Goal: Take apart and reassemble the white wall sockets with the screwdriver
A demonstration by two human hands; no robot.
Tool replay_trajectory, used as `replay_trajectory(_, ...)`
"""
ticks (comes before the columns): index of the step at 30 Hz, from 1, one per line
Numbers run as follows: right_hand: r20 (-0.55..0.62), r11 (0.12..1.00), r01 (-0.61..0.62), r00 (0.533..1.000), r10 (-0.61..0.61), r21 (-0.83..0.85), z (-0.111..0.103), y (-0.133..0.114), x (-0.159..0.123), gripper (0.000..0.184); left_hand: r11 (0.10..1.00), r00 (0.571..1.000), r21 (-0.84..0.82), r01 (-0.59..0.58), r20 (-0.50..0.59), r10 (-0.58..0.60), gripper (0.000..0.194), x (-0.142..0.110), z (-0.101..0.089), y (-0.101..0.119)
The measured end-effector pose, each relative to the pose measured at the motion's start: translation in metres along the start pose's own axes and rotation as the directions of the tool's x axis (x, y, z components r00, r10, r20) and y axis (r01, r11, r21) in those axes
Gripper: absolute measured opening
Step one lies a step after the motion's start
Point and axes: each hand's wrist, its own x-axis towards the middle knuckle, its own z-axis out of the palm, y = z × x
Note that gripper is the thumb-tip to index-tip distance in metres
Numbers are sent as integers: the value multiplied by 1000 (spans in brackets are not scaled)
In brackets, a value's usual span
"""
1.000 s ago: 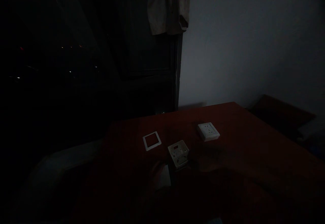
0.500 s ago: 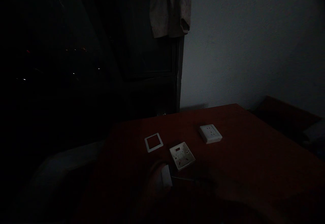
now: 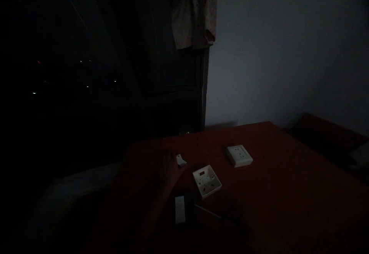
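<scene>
The room is very dark. My left hand (image 3: pixel 168 169) reaches over a white square frame (image 3: pixel 181 160) on the red table (image 3: pixel 276 177) and covers all but one corner; its fingers are too dark to read. A small white plate (image 3: pixel 180 209) lies flat near the table's front. Beside it lies a thin screwdriver shaft (image 3: pixel 208 211), running right into a dark shape that may be my right hand (image 3: pixel 232 223). A white switch module (image 3: pixel 206 180) sits between them, back side up.
A white wall socket (image 3: pixel 239 155) lies further right on the table. A pale garment (image 3: pixel 194 14) hangs on a dark door behind it. A dark cushion (image 3: pixel 328 135) lies at the right edge, by the grey wall.
My left hand let go of the small white plate, which now lies on the table, and moved forward onto the white frame. The screwdriver shaft has tilted slightly.
</scene>
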Motion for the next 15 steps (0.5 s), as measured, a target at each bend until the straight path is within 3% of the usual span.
replay_trajectory(4,-4,1000,25,1000,-25,2,5,3,0,48,999,998,5,48,-39,-48,63,-2,2,0)
replay_trajectory(7,7,999,53,999,-53,-6,3,-1,0,45,988,998,-147,-40,-62,31,50,-15,-3,-11)
replay_trajectory(10,9,996,90,996,-90,-13,-1,-7,0,44,913,987,-387,-131,34,156,44,-42,-9,-22)
replay_trajectory(15,54,983,139,990,-133,-119,-7,-16,7,39,840,958,-536,-89,185,220,59,-98,-12,-33)
